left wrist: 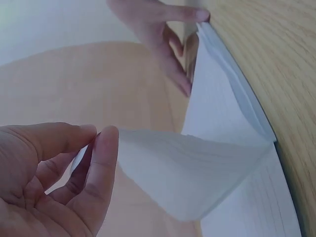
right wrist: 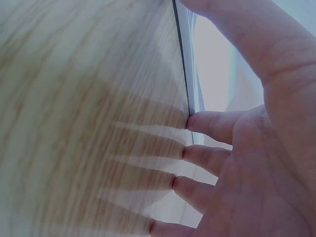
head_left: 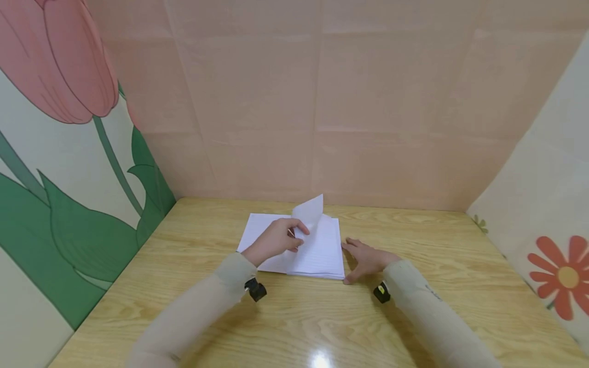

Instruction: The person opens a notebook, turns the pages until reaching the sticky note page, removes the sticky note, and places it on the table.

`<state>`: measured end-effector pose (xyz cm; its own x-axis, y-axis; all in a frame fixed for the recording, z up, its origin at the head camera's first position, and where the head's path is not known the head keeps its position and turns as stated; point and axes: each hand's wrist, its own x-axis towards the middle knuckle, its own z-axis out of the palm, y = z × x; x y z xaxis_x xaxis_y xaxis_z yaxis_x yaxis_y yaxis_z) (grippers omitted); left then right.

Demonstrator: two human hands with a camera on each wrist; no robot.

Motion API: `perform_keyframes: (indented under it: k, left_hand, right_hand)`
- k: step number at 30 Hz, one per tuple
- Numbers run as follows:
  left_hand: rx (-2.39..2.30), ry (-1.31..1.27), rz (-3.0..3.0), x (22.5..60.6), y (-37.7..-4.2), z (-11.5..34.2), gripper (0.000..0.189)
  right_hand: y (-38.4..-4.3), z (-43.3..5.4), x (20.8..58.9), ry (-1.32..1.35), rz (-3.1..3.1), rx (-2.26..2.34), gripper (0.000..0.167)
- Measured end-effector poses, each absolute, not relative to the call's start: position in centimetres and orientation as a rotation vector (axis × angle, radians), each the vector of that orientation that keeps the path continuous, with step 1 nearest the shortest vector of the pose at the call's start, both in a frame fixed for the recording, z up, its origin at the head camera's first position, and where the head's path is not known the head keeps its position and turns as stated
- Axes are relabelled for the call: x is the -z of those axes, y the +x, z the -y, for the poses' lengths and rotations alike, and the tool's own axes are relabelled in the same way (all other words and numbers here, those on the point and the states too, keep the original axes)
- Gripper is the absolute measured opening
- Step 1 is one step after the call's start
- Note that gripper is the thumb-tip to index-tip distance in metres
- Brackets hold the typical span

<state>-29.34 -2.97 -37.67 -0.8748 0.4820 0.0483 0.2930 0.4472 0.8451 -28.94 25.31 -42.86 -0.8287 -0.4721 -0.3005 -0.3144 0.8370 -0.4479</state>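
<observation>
An open notebook [head_left: 317,255] with white lined pages lies on the wooden table. One page [head_left: 309,210] stands lifted near the middle of the spread. My left hand [head_left: 278,237] pinches that page by its edge between thumb and fingers; the left wrist view shows the raised page [left wrist: 173,168] curving away from the fingertips. At the notebook's right edge rests my right hand [head_left: 368,257], its fingers spread. In the right wrist view, the thumb and index fingertip of the right hand [right wrist: 247,163] touch the notebook's side [right wrist: 186,64], and the other fingertips rest on the table.
The wood-grained table [head_left: 313,317] reaches back to a pink cloth wall [head_left: 313,112]. A panel with a large tulip [head_left: 78,61] stands on the left, and one with a red flower [head_left: 566,276] on the right. Both wrists carry small black cameras [head_left: 255,290].
</observation>
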Motion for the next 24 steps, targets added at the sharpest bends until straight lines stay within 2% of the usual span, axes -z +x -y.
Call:
perform_keyframes:
  k: [12, 24]
  left_hand:
    - [-1.488, 0.596, -2.575, 36.8, -28.2, 8.1, 0.015]
    - [-1.48, 0.326, -2.622, 38.4, -27.8, 12.6, 0.016]
  right_hand:
    - [-28.9, -25.3, 43.1, -0.558, -2.603, 0.545, 0.11]
    - [-28.6, -25.1, 42.6, -0.575, -2.614, 0.545, 0.108]
